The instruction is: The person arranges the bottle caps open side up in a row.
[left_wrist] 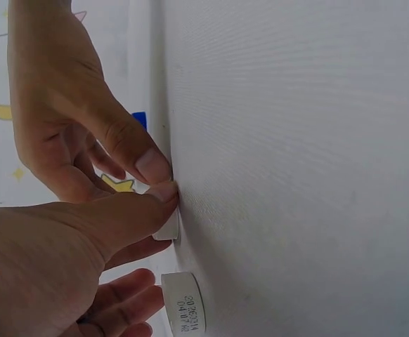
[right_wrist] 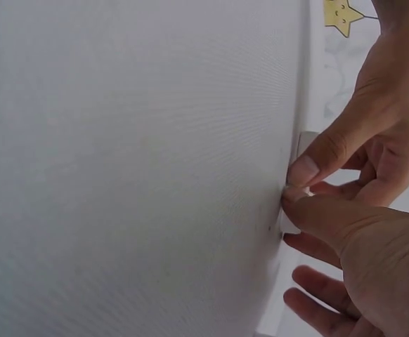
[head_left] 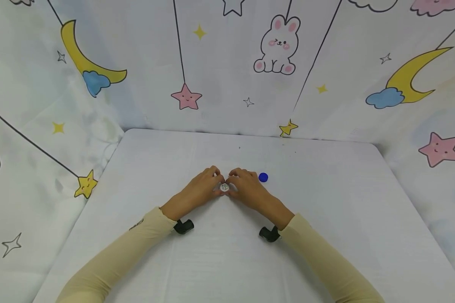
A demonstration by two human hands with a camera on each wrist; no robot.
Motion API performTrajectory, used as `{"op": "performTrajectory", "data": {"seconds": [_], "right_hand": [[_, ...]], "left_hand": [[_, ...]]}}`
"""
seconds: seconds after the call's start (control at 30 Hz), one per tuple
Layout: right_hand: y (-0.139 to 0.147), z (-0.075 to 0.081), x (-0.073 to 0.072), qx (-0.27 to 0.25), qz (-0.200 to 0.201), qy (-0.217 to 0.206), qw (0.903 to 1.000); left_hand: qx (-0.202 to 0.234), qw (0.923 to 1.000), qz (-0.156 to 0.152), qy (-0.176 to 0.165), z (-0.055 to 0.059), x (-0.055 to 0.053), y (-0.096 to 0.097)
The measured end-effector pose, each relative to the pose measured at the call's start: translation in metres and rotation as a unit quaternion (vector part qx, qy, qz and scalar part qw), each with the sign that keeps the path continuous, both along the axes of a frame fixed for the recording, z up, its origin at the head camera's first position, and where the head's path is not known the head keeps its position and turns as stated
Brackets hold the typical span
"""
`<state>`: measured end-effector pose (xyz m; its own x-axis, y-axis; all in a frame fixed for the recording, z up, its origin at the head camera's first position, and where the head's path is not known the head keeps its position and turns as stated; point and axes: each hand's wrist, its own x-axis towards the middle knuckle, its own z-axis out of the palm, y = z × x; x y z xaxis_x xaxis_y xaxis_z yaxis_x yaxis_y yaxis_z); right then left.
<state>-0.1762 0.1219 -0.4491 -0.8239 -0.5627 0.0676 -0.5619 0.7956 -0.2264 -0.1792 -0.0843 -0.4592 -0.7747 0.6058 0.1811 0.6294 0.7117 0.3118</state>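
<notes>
Centrally, a small white round cap (head_left: 224,187), its top face marked with grey print, is at the white tabletop. Left hand (head_left: 203,188) and right hand (head_left: 248,190) meet at it, thumb and finger of each pinching its edge. Just beside the left fingers is a second white cap (left_wrist: 183,304), its face stamped with rows of dark characters. A plain blue disc (head_left: 263,177) lies just beyond the right hand. Tabletop (head_left: 227,261): pale, rounded far corners, few dark specks toward the back. Surrounding backdrop (head_left: 227,54): white, printed with yellow moons, pink and yellow stars, winking rabbit.
</notes>
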Motion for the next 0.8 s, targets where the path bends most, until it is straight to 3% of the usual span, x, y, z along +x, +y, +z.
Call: {"op": "performTrajectory", "data": {"seconds": [0.27,0.63,0.8], "right_hand": [[0.0,0.0,-0.001,-0.005,0.0,-0.008,1.0],[0.002,0.012,-0.005,-0.031,0.0,-0.026,0.9992],[0.004,0.016,-0.005,-0.051,0.007,-0.026,0.9983]], "left_hand": [[0.005,1.0,-0.003,0.008,0.001,0.0,-0.001],[0.023,0.9961,-0.018,0.083,0.01,0.002,-0.003],[0.024,0.9954,-0.02,0.09,0.014,0.003,-0.003]]}}
